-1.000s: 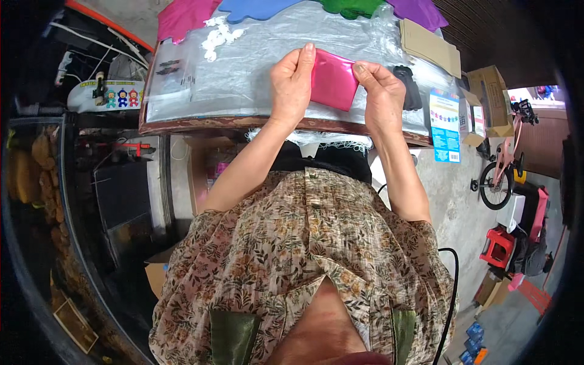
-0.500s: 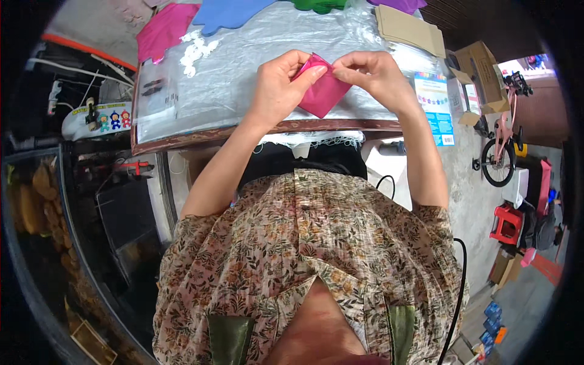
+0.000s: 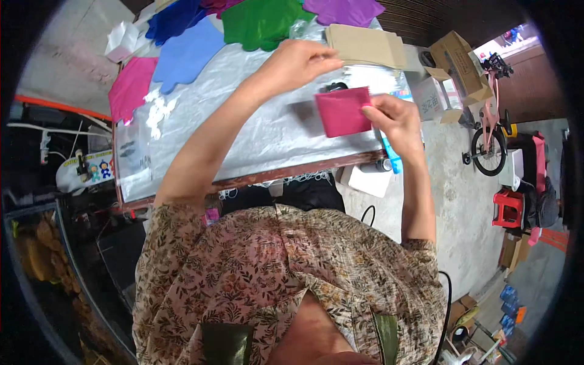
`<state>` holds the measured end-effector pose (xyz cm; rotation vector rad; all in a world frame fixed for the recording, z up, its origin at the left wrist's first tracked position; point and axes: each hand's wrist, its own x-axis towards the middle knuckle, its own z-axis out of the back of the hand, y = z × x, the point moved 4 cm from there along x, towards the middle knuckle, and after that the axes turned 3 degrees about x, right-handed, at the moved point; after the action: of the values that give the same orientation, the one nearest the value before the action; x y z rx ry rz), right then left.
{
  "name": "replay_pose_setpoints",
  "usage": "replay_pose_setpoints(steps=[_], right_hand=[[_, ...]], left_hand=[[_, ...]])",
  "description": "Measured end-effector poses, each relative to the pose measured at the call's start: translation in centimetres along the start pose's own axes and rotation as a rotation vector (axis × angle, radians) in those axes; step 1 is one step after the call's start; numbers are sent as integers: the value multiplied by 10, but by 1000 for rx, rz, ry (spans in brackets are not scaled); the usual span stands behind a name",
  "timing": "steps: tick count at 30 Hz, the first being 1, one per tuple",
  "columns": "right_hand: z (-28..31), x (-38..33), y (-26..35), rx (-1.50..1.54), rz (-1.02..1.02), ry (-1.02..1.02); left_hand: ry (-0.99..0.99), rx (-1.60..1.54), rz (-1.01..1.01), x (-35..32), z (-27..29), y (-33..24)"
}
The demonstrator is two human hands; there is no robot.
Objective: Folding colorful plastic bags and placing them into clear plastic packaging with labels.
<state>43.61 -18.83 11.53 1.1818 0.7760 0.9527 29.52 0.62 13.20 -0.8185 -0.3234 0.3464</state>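
Observation:
My right hand (image 3: 396, 125) pinches a flat, square pink cloth piece (image 3: 344, 114) by its right edge, above the near right part of the table. A dark object (image 3: 336, 87) shows partly behind the cloth's top edge. My left hand (image 3: 296, 64) is raised over the table's middle, its fingers stretched forward with nothing visible in them. Beyond it lies a green cloth piece (image 3: 258, 23). Closest to its fingertips is a stack of tan cardboard sheets (image 3: 368, 45).
Plastic sheeting covers the table (image 3: 243, 131). Light blue (image 3: 190, 58), dark blue (image 3: 173, 23), purple (image 3: 347, 9) and pink cloth pieces (image 3: 132, 88) lie along its far and left sides. White bits (image 3: 159, 114) sit near the left. Cardboard boxes (image 3: 459, 64) and a pink bicycle (image 3: 488, 131) stand at the right.
My left hand has let go of the pink cloth and moved away toward the far side. My right hand has carried the cloth rightward, and it now hangs flat as a square. The view has shifted.

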Motion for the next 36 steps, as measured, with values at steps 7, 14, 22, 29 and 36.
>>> replay_pose_setpoints(steps=[7,14,22,29,36], right_hand=[[79,-30,-9,104,19,-239],[111,-51,-27,223,31,-299],[108,-44,-31,239,35,-316],[92,-46,-19,266,49,-297],[52,-43,-3,361,95,-207]], left_hand=[[-99,512,-135,124,-43,66],[89,538,77,166,-45,84],[-65,491,-33,166,-43,84],[-475,559,-216,137,-5,37],[-455,-338,-63,35,58,28]])
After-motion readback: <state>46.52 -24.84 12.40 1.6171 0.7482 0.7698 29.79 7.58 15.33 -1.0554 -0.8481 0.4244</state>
